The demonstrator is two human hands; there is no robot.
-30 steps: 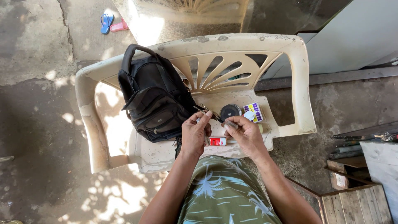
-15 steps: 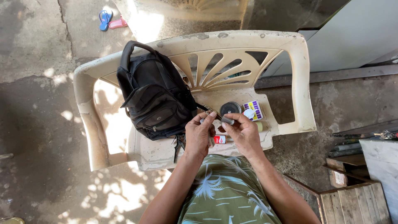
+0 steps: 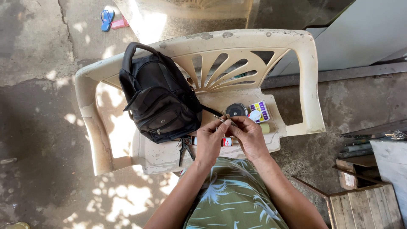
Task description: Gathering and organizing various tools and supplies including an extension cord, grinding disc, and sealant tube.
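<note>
**Both hands pinching small metal piece over chair seat**

Left hand (image 3: 208,142) and right hand (image 3: 250,138) meeting above the seat of the plastic chair (image 3: 296,51), fingers clenched on a thin metal piece (image 3: 224,120) held between the fingertips; exact kind too small to tell. Looks like fine fitting or aligning work, mid-step. Next move probably needs steady grip, small twist or push, no slack. Black backpack (image 3: 159,99) at 10 o'clock of hands. Round dark tin (image 3: 236,110) and small box (image 3: 260,111) at 12 to 1 o'clock, just beside. Pliers (image 3: 185,146) at 8 o'clock, partly under left hand.
</note>
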